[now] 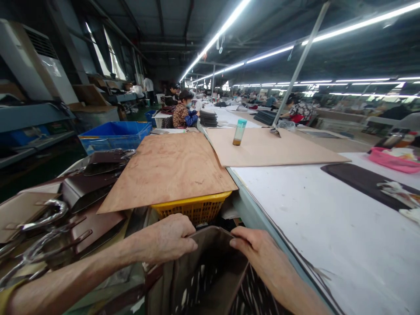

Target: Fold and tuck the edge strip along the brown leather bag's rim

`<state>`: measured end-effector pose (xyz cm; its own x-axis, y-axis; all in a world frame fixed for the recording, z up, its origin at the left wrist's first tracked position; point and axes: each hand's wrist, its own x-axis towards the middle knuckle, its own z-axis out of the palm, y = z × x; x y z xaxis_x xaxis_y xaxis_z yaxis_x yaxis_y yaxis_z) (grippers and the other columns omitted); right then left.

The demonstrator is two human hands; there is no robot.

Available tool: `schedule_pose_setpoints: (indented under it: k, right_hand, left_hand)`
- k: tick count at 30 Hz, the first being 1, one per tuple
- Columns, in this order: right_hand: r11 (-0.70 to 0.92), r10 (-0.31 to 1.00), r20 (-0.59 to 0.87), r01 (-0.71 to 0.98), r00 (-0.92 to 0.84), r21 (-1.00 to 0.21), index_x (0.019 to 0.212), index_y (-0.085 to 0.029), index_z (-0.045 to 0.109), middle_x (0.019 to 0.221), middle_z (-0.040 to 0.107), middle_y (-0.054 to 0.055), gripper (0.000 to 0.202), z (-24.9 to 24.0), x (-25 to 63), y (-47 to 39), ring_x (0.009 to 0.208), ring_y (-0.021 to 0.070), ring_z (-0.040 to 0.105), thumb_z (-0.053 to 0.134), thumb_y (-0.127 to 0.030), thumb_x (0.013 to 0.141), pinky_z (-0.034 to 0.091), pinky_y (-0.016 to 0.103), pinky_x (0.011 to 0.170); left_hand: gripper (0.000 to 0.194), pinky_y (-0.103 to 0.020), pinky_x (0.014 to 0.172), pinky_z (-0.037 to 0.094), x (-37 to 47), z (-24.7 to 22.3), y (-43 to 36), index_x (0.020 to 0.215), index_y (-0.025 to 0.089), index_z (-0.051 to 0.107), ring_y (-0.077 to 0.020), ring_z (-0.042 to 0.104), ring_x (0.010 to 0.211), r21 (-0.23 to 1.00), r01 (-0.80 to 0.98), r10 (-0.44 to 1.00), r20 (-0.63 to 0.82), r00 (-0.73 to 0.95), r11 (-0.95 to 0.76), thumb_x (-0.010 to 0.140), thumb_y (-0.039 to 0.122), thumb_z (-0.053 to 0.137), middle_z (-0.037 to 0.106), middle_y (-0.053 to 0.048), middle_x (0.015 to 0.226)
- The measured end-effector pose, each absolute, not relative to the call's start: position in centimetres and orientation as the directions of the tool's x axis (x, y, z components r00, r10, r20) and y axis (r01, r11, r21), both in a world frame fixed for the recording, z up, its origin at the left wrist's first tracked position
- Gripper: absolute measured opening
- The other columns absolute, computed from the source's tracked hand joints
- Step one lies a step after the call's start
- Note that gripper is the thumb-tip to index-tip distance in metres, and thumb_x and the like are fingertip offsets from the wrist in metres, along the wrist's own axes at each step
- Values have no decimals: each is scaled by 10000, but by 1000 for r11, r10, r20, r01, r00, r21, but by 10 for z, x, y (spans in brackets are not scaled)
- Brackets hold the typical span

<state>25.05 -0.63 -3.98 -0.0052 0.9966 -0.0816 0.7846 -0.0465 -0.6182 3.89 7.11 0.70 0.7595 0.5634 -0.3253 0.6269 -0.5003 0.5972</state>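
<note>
A dark brown bag [210, 253] hangs between my two hands, its mouth facing up toward me. My left hand [175, 238] is closed on the bag's left upper edge, thumb and fingers pinched together. At the upper right corner, my right hand [252, 240] pinches the rim in the same way. The bag's inside looks dark, and its lower part runs out of the picture. To the left of my left arm lie several brown handbags [95, 188] with wrapped handles.
A plywood board [177, 166] lies over a yellow basket [193, 208] ahead. The white-topped table [311, 227] stands on my right, with a bottle [239, 132] on a tan board [278, 148]. Beyond are a blue crate [114, 133] and a seated co-worker [183, 113].
</note>
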Motion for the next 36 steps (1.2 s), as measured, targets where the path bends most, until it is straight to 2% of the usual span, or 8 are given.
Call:
schedule_pose_setpoints:
  k: [6,11,13,16,23,26,31,36]
  right_hand:
    - [50,998,-4,890,-59,-454,609,-200,520,582,546,-28,256,-35,250,9,609,141,509,465,-231,858,296,235,574]
    - [88,996,28,895,-84,-438,594,-198,550,520,491,-36,275,-46,249,15,553,128,470,473,-251,853,261,244,540]
    - [84,996,18,858,-87,-506,565,-193,547,502,467,-43,283,-56,250,16,537,122,454,488,-249,836,255,244,532]
    - [59,995,-22,778,-93,-625,591,-197,572,563,527,-43,262,-66,255,16,583,127,486,481,-251,830,288,230,549]
    - [-159,983,-184,479,-7,-864,837,-186,608,790,633,21,429,-53,269,6,724,184,568,300,-477,900,412,242,600]
    - [-176,976,-217,580,-1,-795,816,-190,608,790,638,27,359,-46,268,-1,729,185,576,376,-456,881,411,240,597]
    - [-154,980,-189,832,60,-533,638,-184,562,663,611,49,375,-41,260,-6,678,198,579,387,-403,887,389,251,573]
    - [-95,984,-181,854,1,-512,601,-203,513,628,600,45,398,-51,264,-2,666,203,585,327,-386,902,409,261,586]
  left_hand:
    - [156,-200,449,227,38,-1,57,535,157,402,-85,376,491,650,614,617,-272,739,-448,689,171,383,370,47,508]
    - [158,-204,418,194,38,-9,48,528,164,363,-82,317,467,661,642,618,-329,714,-389,684,170,383,324,51,494]
    - [154,-200,413,192,38,-16,47,529,166,356,-81,306,466,687,629,605,-340,720,-363,681,170,381,308,52,498]
    - [154,-191,431,219,39,-23,45,529,166,354,-87,331,485,692,629,608,-342,717,-353,682,168,370,319,46,513]
    - [163,-188,489,274,35,-9,41,597,162,461,-105,440,539,649,661,656,-317,685,-376,709,163,343,474,27,579]
    - [194,-190,511,299,36,-8,39,618,156,505,-119,492,569,631,665,662,-304,685,-398,713,160,336,531,12,603]
    - [247,-190,543,341,38,-10,35,688,138,584,-151,544,651,605,687,655,-335,677,-401,731,145,340,610,-23,691]
    - [230,-179,488,308,34,-12,28,653,137,563,-121,487,571,624,683,674,-319,667,-381,733,153,349,535,7,604]
